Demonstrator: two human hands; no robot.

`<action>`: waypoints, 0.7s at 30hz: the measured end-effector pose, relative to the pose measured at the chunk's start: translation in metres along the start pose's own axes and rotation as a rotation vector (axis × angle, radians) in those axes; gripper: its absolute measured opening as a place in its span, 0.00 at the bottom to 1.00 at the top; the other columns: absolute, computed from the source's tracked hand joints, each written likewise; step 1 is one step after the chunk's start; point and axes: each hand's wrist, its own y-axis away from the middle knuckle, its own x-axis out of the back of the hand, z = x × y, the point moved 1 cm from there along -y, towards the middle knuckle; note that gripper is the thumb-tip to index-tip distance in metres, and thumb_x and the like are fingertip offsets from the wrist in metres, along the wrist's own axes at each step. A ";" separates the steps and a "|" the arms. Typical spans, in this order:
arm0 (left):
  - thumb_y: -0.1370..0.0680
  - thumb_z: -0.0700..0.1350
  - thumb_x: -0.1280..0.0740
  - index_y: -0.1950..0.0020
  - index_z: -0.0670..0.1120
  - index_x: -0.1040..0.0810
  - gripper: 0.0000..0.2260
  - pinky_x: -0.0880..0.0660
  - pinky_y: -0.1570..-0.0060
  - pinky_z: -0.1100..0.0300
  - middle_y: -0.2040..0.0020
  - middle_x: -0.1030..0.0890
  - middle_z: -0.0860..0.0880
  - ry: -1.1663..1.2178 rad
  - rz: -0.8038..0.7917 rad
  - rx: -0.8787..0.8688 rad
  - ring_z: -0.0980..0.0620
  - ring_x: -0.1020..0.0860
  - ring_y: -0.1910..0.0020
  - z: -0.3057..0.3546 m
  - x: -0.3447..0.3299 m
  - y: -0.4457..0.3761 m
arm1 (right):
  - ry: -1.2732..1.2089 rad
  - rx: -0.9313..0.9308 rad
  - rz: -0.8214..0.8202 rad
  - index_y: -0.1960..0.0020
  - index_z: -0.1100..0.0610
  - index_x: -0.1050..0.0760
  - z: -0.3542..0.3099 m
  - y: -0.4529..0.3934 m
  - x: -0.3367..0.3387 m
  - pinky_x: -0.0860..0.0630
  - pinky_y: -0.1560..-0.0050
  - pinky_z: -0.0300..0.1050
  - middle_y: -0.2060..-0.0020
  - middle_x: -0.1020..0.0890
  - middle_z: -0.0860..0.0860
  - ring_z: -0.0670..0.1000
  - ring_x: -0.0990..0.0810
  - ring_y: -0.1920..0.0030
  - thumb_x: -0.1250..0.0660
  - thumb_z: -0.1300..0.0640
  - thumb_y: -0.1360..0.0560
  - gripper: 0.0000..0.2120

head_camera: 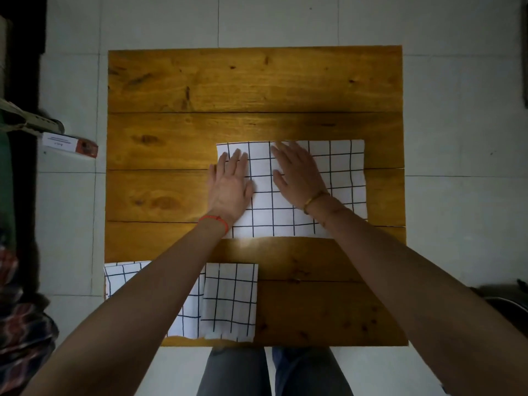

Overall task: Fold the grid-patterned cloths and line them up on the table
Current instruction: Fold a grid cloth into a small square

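**Both palms laid flat on a grid cloth at mid-table**

Head view: A square wooden table of orange-brown planks [171, 90] is seen from above, filling the centre of the frame over a pale tiled floor [457, 110]. A white cloth with a black grid pattern [340, 172] is spread flat just right of centre. The left hand [230, 185] is laid on the cloth's left edge, fingers straight and slightly spread, nothing gripped; a red thread bracelet [217, 220] is worn at that wrist. The right hand [297, 174] is pressed flat on the cloth's middle, fingers extended and close together, with a gold bangle [314, 200] at the wrist. At the lower left of the table, a folded grid-patterned cloth [230, 301] is placed by the near edge, and just beside it, further left, a second grid-patterned cloth [120, 277] is partly hidden under the left forearm.
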 end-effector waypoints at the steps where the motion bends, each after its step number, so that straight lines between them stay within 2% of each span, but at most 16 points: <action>1: 0.19 0.50 0.46 0.21 0.46 0.50 0.27 0.53 0.25 0.43 0.21 0.49 0.48 -0.034 -0.038 0.018 0.44 0.52 0.22 -0.001 -0.003 -0.004 | 0.013 0.008 -0.028 0.25 0.59 0.41 -0.007 -0.010 -0.005 0.45 0.26 0.57 0.25 0.39 0.54 0.58 0.45 0.25 0.45 0.53 0.20 0.25; 4: 0.18 0.52 0.49 0.21 0.46 0.57 0.29 0.57 0.25 0.40 0.20 0.57 0.50 -0.092 -0.112 0.071 0.44 0.58 0.22 -0.011 -0.009 -0.015 | 0.058 0.004 -0.092 0.24 0.57 0.47 -0.023 -0.029 -0.020 0.53 0.25 0.57 0.23 0.46 0.51 0.57 0.50 0.24 0.48 0.52 0.19 0.26; 9: 0.18 0.52 0.49 0.21 0.47 0.58 0.29 0.56 0.26 0.37 0.20 0.57 0.50 -0.129 -0.101 0.058 0.42 0.58 0.22 -0.029 -0.007 -0.021 | 0.111 -0.024 -0.122 0.23 0.57 0.51 -0.034 -0.039 -0.033 0.56 0.24 0.57 0.23 0.50 0.51 0.56 0.54 0.23 0.50 0.51 0.18 0.26; 15: 0.19 0.54 0.49 0.21 0.47 0.60 0.31 0.53 0.27 0.36 0.20 0.57 0.50 -0.207 -0.081 0.046 0.40 0.56 0.23 -0.037 -0.008 -0.024 | 0.118 -0.092 -0.106 0.23 0.58 0.50 -0.029 -0.034 -0.037 0.54 0.25 0.59 0.23 0.48 0.53 0.56 0.51 0.23 0.49 0.50 0.19 0.27; 21: 0.18 0.55 0.50 0.21 0.47 0.60 0.30 0.53 0.27 0.35 0.20 0.56 0.49 -0.278 -0.070 0.031 0.39 0.55 0.23 -0.037 -0.006 -0.025 | 0.153 -0.282 -0.033 0.23 0.58 0.50 0.009 -0.011 -0.031 0.52 0.25 0.61 0.23 0.46 0.55 0.57 0.47 0.24 0.53 0.47 0.19 0.28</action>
